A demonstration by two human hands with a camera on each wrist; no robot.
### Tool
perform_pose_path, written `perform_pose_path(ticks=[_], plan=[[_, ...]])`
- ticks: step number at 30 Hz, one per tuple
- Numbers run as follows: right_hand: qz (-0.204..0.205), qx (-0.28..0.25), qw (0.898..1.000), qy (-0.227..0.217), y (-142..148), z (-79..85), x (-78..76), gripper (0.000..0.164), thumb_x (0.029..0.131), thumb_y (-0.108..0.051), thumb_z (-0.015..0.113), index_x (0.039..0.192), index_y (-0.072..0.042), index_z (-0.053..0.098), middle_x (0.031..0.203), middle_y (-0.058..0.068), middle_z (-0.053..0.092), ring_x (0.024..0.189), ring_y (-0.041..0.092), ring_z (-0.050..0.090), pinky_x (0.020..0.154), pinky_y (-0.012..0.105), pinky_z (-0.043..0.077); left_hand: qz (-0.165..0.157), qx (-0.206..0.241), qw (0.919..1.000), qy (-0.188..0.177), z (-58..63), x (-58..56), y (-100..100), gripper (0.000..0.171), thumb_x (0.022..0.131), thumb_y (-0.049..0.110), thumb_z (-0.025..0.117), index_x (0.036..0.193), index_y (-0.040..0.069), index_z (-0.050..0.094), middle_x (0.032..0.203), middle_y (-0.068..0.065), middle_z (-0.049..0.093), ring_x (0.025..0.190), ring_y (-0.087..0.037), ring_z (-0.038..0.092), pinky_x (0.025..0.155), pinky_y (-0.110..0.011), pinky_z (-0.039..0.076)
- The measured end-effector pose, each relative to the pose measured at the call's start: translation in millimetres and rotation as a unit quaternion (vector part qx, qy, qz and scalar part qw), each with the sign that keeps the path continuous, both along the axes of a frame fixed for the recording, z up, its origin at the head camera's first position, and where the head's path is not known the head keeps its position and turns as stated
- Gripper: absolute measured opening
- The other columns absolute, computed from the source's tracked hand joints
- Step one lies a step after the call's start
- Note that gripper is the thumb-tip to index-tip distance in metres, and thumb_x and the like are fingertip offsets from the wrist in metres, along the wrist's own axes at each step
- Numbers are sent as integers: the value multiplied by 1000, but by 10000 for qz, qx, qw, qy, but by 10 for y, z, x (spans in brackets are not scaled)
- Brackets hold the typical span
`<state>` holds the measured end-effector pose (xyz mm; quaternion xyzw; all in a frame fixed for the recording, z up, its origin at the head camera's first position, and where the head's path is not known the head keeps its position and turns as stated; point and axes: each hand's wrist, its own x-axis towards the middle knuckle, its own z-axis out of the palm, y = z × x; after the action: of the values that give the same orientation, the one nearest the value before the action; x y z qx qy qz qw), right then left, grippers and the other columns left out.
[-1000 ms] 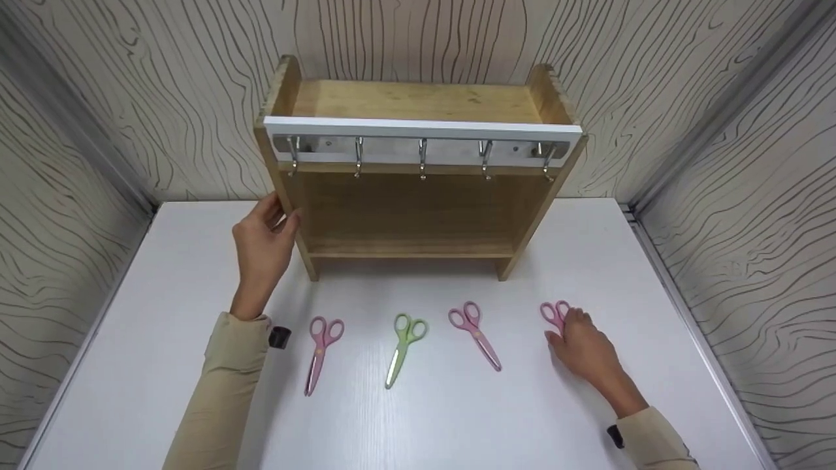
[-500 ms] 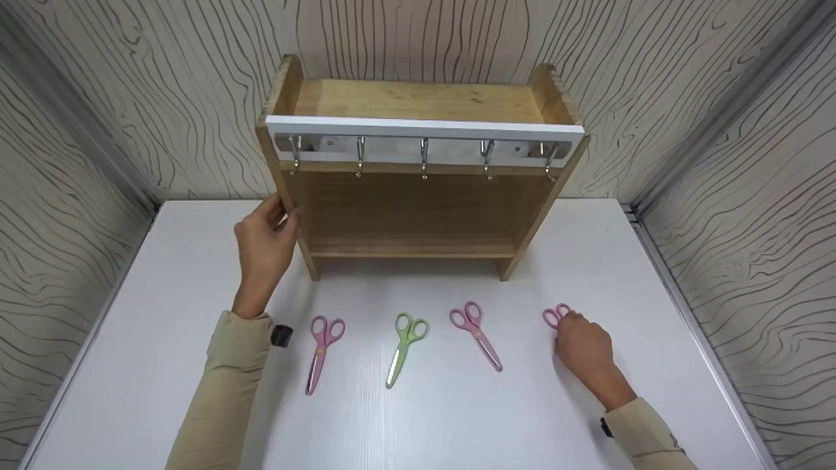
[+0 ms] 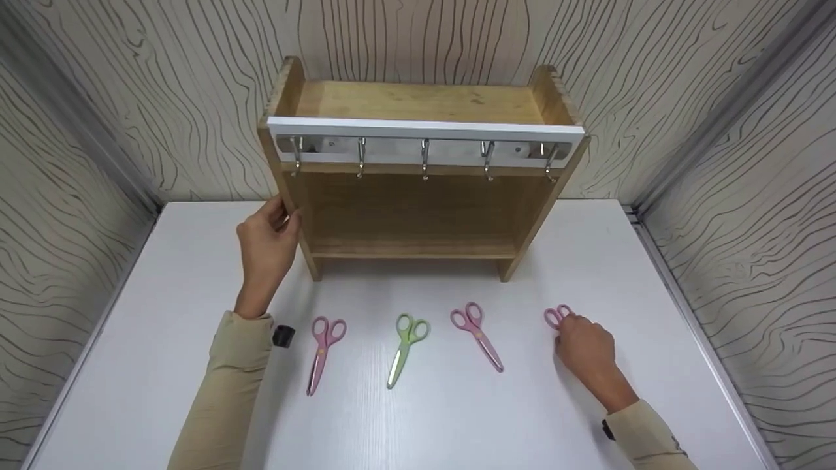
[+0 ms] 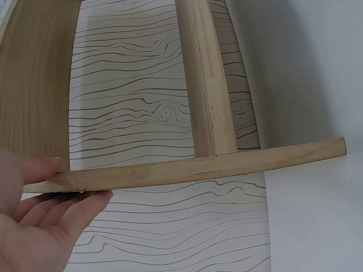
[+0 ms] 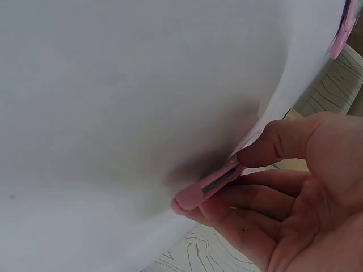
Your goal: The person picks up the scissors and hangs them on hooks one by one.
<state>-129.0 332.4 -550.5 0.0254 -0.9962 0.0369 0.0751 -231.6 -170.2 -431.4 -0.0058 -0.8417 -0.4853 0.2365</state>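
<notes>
My left hand [image 3: 266, 251] grips the left side board of a wooden shelf rack [image 3: 418, 251], thumb on the inner face and fingers outside. In the left wrist view the board's edge [image 4: 170, 173] runs between thumb and fingers. My right hand [image 3: 588, 349] pinches a pair of pink scissors [image 5: 207, 187] around the blades, which it mostly hides in the head view; the handle loops point toward the rack. Left of it on the table lie pink scissors [image 3: 480, 339], green scissors [image 3: 403, 349] and another pink pair [image 3: 319, 356], handles toward the rack.
A white strip [image 3: 392, 156] with several metal hooks [image 3: 425, 160] spans the rack's upper front. The white table [image 3: 431, 424] is enclosed by wood-patterned walls [image 3: 196, 98] at the back and sides.
My right hand has closed its fingers and thumb around the pink scissors, which shifted very slightly. The left hand keeps its grip on the rack.
</notes>
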Motion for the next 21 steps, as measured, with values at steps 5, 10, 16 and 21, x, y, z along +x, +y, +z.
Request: perform_pose_path(ticks=[5, 10, 16, 21], plan=[[-34, -162, 9998, -119, 31, 48, -28, 12, 88, -1, 71, 83, 10, 67, 62, 20, 62, 50, 28, 55, 44, 45, 49, 10, -19, 10000, -49, -2, -3, 0, 40, 103, 8, 66, 141, -2, 63, 137, -24, 69, 126, -33, 71, 99, -36, 62], [-45, -334, 9991, -243, 37, 108, -74, 12, 92, -1, 68, 87, 10, 67, 62, 20, 62, 50, 26, 53, 43, 41, 45, 9, -12, 10000, -34, 0, -19, 3, 39, 103, 8, 66, 140, -3, 63, 136, -25, 69, 126, -34, 70, 100, -37, 62], [112, -526, 9985, -42, -20, 208, -123, 10, 90, 5, 64, 95, 13, 69, 66, 24, 66, 49, 23, 50, 41, 38, 43, -63, 20, 10000, 62, -6, -17, -3, 39, 103, 6, 65, 140, -6, 62, 134, -28, 69, 124, -38, 70, 98, -40, 62], [179, -719, 9973, -22, -74, 304, -176, 19, 91, 6, 64, 106, 14, 71, 77, 29, 72, 52, 24, 54, 44, 43, 49, -49, 90, 9999, 54, -14, -18, -15, 40, 102, 8, 66, 140, -4, 63, 135, -26, 69, 124, -35, 71, 98, -39, 62]])
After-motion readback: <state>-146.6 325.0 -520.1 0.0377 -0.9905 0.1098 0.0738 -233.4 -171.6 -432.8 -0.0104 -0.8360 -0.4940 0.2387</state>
